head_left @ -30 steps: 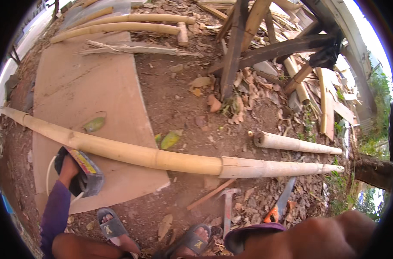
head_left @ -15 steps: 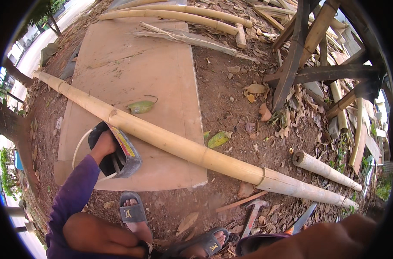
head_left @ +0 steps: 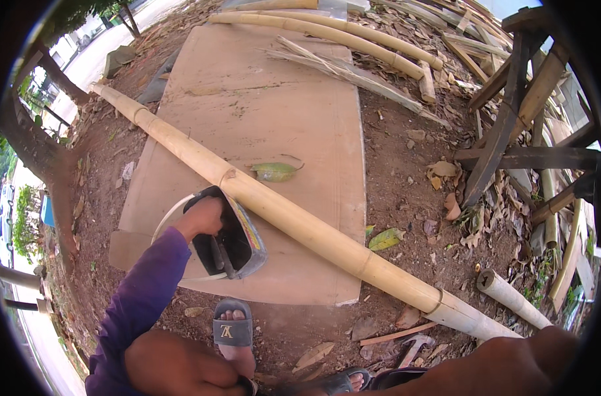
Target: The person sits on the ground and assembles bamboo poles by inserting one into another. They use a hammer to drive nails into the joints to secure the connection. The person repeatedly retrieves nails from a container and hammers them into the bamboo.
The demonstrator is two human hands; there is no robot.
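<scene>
My left hand, in a purple sleeve, reaches into a dark cut-open plastic container with a pale cord-like handle and a coloured label. Its fingers look curled, and what they hold, if anything, is hidden. Dark, narrow tools lie inside below the hand. Against the container's far side runs a long bamboo pole, slanting across the cardboard sheet. My right hand is not in view; the bare skin at the lower right looks like my bent leg.
A hammer and a short bamboo piece lie on the soil at right. A dark wooden trestle stands at the far right. Curved bamboo poles and split wood lie across the back. Sandalled feet are near.
The whole view has shifted, with the scene sliding right and slightly down. My left hand stays in the container, its fingers showing more now. The saw's blade has gone out of sight.
</scene>
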